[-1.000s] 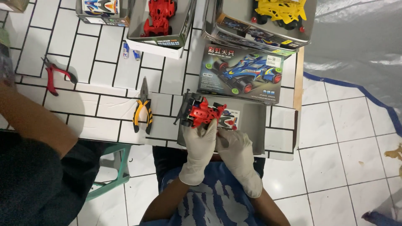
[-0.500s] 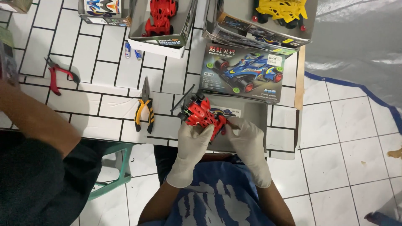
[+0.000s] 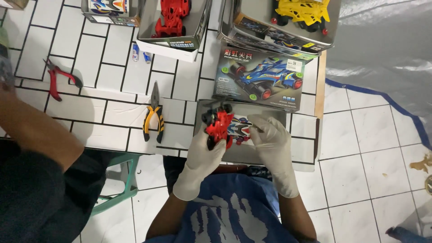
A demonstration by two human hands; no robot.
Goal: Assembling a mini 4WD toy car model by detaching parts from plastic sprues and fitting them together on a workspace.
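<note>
Since a second ago I see my left hand (image 3: 204, 153) has lifted the red toy car (image 3: 218, 127), gripped, above the grey tray (image 3: 270, 155); right hand (image 3: 270, 141) pinches something too small to identify beside it.

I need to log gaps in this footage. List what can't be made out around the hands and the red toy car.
- Head view: underside of the red toy car, covered by the left hand.
- Head view: whatever the right hand pinches, too small and hidden by its fingers.
- Head view: the tray floor beneath both hands.
- Head view: the yellow toy car, cut off by the top edge.
</note>
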